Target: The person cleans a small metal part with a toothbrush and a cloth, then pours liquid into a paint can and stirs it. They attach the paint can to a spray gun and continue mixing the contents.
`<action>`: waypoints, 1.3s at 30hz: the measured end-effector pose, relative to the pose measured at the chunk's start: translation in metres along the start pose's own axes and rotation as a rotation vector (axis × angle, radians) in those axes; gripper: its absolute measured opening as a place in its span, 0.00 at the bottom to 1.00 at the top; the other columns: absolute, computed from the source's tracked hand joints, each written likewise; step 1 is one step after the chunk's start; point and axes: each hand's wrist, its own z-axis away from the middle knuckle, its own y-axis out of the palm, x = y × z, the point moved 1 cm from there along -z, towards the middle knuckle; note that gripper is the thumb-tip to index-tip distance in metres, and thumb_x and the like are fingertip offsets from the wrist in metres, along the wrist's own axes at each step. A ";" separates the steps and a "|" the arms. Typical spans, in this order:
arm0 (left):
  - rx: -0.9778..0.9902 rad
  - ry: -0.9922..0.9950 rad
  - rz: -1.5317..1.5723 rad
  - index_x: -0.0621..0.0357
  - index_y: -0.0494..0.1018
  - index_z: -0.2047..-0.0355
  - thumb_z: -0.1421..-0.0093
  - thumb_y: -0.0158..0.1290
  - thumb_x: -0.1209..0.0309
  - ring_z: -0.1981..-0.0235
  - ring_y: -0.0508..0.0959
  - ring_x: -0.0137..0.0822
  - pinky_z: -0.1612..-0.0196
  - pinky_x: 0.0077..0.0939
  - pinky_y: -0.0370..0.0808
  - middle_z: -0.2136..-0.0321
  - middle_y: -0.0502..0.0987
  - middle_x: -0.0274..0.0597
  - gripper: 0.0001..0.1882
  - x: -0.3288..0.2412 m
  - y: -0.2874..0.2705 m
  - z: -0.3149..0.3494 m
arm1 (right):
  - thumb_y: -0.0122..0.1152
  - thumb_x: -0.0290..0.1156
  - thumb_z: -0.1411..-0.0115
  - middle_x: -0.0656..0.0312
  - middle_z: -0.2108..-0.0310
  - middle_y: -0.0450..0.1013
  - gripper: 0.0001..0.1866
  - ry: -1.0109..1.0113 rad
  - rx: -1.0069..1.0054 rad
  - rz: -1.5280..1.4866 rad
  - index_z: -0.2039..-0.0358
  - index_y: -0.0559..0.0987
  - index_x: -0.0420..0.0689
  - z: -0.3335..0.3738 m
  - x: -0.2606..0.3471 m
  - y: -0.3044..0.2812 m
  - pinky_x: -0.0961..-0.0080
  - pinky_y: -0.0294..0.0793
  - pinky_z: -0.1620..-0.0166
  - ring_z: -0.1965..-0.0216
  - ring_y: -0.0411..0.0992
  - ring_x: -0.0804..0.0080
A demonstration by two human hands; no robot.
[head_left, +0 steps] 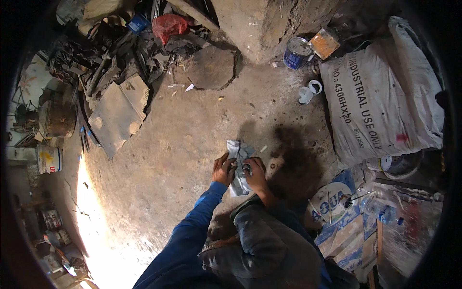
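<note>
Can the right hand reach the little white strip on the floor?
Probably yes: the white strip lies just ahead of the right hand, with nothing seen between, though that hand looks busy at the silver sheet.

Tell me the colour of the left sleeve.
Blue; the left sleeve shows best in the head view.

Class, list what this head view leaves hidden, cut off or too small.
Head view: silvery sheet, partly covered by the left hand.
Head view: whether the right hand holds anything; detail too small.
Head view: white sack, contents hidden by its fabric.
Head view: leftmost clutter, cut off by the picture's rim.
</note>
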 end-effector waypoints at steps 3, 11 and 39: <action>-0.171 0.144 -0.112 0.50 0.74 0.49 0.48 0.58 0.71 0.49 0.68 0.53 0.45 0.44 0.68 0.47 0.69 0.48 0.23 0.014 0.011 0.010 | 0.62 0.18 0.56 0.49 0.53 0.64 0.29 0.034 -0.098 0.325 0.50 0.72 0.43 0.013 0.012 -0.002 0.55 0.65 0.46 0.47 0.62 0.47; -0.088 0.116 0.015 0.54 0.75 0.55 0.51 0.61 0.70 0.57 0.72 0.50 0.54 0.40 0.72 0.59 0.74 0.48 0.21 0.009 0.011 0.000 | 0.59 0.16 0.52 0.50 0.57 0.67 0.17 -0.037 -0.053 0.148 0.59 0.75 0.41 0.026 -0.012 -0.005 0.60 0.70 0.54 0.53 0.67 0.50; 0.399 -0.429 1.534 0.64 0.65 0.41 0.34 0.51 0.68 0.56 0.79 0.34 0.52 0.26 0.78 0.54 0.77 0.45 0.23 -0.024 0.032 0.013 | 0.52 0.31 0.35 0.56 0.39 0.61 0.31 0.422 0.055 -1.155 0.33 0.56 0.50 0.020 -0.002 -0.027 0.65 0.73 0.47 0.49 0.71 0.65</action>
